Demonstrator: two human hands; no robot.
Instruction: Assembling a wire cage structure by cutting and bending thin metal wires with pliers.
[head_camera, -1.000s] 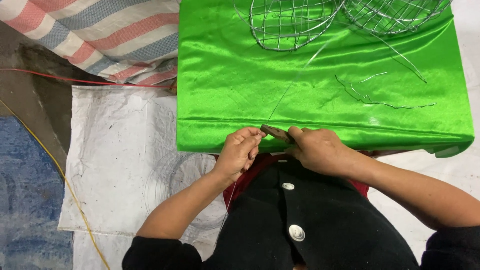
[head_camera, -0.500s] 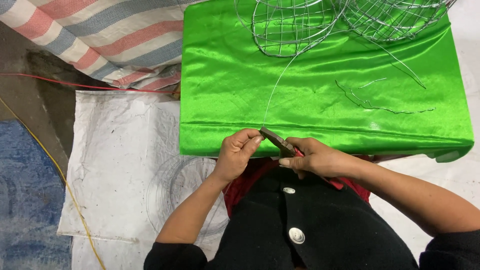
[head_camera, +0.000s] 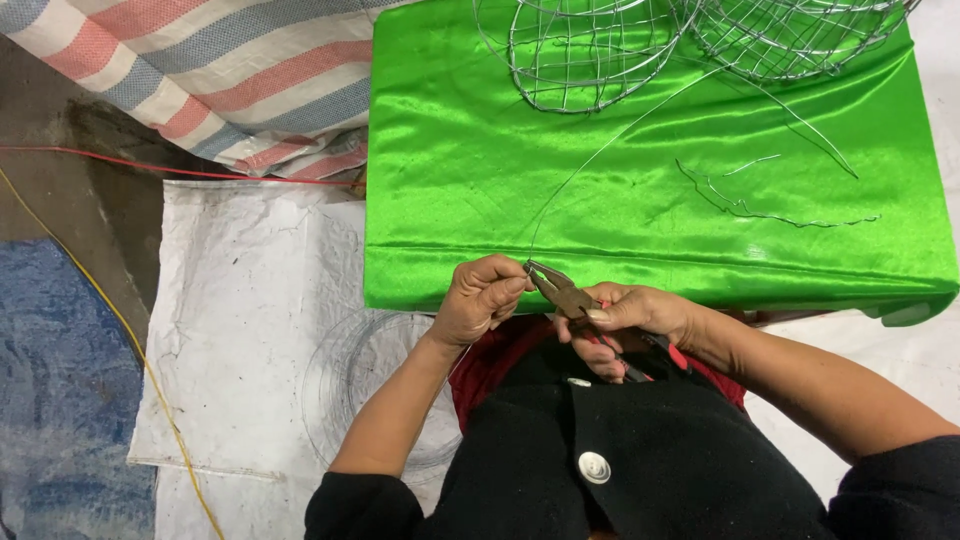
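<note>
My right hand (head_camera: 625, 322) grips a pair of pliers (head_camera: 562, 290) with red handles, its jaws pointing left at the near edge of the bright green cloth (head_camera: 640, 170). My left hand (head_camera: 482, 297) pinches the end of a long thin wire (head_camera: 600, 158) right at the jaw tips. The wire runs up across the cloth toward two round wire baskets (head_camera: 585, 50) at the far side. A bent scrap of wire (head_camera: 760, 205) lies on the cloth to the right.
A white woven sheet (head_camera: 245, 300) covers the floor at left, with a coil of thin wire (head_camera: 360, 385) on it. A red, white and blue striped tarp (head_camera: 200, 70) lies at top left. A red cable (head_camera: 150, 167) and a yellow cable (head_camera: 120, 330) cross the floor.
My right hand has drawn back toward my body, baring the plier jaws. The jaws now meet the wire end pinched by my left hand. The view has shifted slightly.
</note>
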